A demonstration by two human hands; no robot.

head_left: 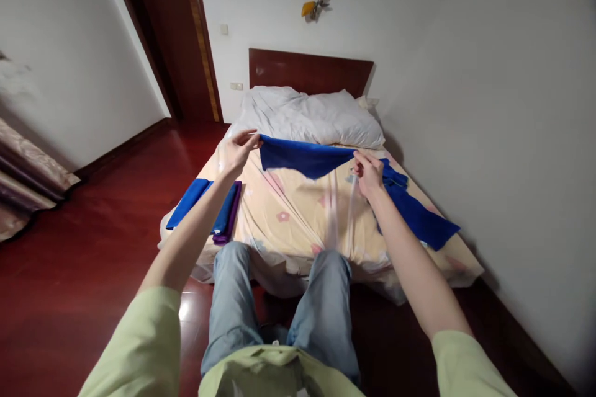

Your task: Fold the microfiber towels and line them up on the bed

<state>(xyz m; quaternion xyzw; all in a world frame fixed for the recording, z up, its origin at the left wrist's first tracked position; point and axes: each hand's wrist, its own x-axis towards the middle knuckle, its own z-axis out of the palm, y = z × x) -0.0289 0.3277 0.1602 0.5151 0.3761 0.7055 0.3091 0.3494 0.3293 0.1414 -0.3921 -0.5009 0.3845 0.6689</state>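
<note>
A blue cloth (307,156) is stretched between my two hands above the bed, its top edge nearly straight and its lower edge hanging loose. My left hand (239,150) pinches its left corner between thumb and fingers. At the opposite corner my right hand (367,172) is closed on the cloth. Folded blue cloths (190,201) lie on the bed's left side, partly hidden by my left forearm, with a folded purple cloth (228,217) by them. More blue cloth (423,217) lies loosely spread to the right, partly behind my right arm.
The bed (284,236) has a pale yellow flowered sheet. White pillows (316,115) rest against the dark wooden headboard (307,71). A white wall (503,105) runs close along the right. Reddish wooden floor (125,198) and a curtain (28,180) are at the left.
</note>
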